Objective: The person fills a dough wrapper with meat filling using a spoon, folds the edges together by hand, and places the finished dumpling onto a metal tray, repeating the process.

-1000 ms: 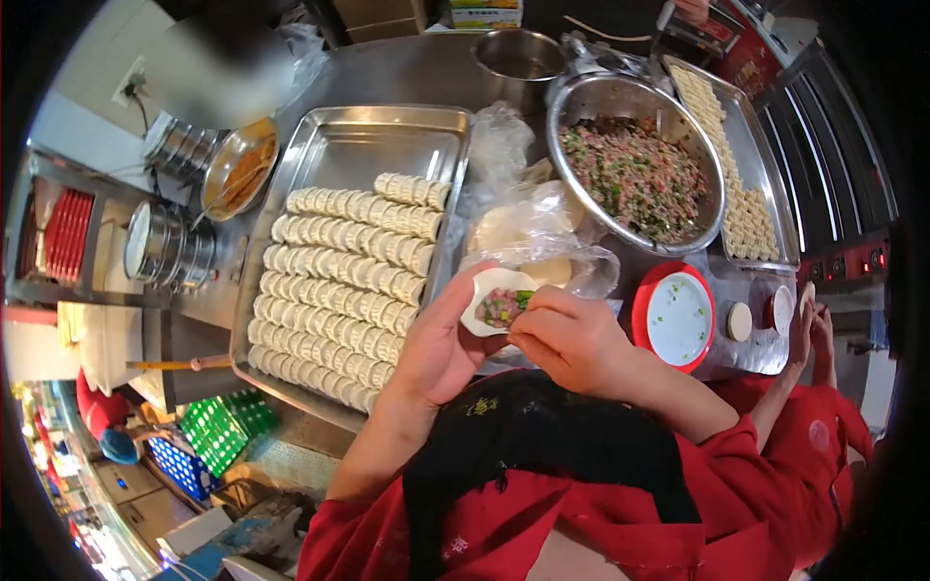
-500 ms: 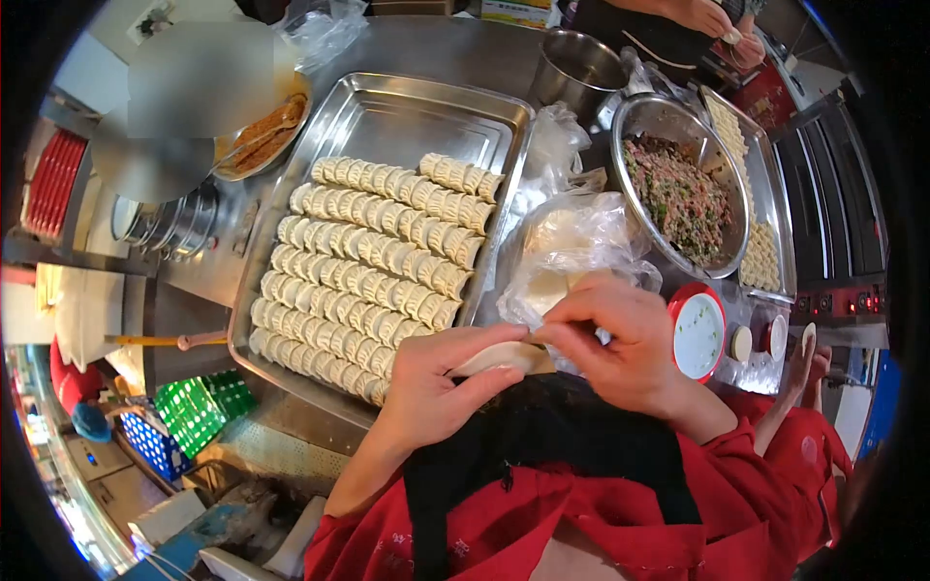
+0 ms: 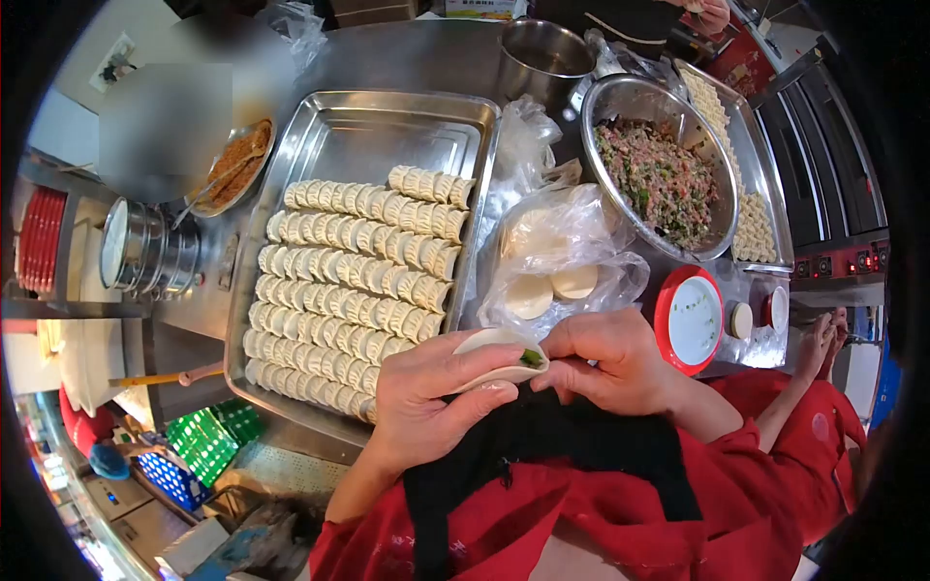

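My left hand (image 3: 412, 402) cups a half-folded dumpling (image 3: 492, 341) in front of my apron, thumb on one side and fingers on the other. A bit of green filling (image 3: 531, 357) shows at its open right end. My right hand (image 3: 615, 358) is closed, with thumb and forefinger pinching the wrapper's edge at that end. Just beyond my hands lie round dough wrappers (image 3: 530, 296) in a clear plastic bag (image 3: 620, 281). To the left, a metal tray (image 3: 387, 108) holds rows of pleated dumplings (image 3: 354, 252).
At the right stand a metal bowl of meat filling (image 3: 664, 179), a red-rimmed dish (image 3: 690, 320) and a second dumpling tray (image 3: 772, 194). A steel pot (image 3: 545, 63) is at the back. Other people's hands (image 3: 710, 15) show top right and at the right edge (image 3: 819, 349).
The dumpling has tilted so its open end with green filling faces up more. My right hand has lowered and turned at its edge. The view has shifted slightly.
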A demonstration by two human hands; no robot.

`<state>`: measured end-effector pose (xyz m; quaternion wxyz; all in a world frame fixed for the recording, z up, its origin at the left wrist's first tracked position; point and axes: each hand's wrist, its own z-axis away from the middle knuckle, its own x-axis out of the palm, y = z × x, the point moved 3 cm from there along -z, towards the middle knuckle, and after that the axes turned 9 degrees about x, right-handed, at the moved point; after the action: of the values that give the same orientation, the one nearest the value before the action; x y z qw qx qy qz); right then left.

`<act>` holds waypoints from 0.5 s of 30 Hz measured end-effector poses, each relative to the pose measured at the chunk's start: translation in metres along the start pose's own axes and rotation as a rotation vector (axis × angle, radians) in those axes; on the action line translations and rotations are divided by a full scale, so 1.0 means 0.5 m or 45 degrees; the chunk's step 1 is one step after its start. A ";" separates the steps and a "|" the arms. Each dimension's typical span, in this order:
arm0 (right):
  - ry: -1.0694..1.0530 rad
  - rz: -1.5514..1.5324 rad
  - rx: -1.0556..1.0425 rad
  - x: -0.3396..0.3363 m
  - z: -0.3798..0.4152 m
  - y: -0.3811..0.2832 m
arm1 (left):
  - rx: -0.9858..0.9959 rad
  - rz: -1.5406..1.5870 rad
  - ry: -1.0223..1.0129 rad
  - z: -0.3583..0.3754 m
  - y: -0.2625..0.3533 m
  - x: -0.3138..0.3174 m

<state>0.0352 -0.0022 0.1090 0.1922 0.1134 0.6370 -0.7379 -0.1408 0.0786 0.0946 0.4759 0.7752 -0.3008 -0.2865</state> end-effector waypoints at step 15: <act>0.286 0.000 -0.230 -0.017 0.026 0.010 | 0.175 -0.107 -0.052 -0.028 0.006 0.041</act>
<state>0.0462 -0.0145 0.1103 0.1291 0.1775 0.7184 -0.6601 -0.1179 0.0703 0.0994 0.4028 0.8121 -0.2965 -0.3007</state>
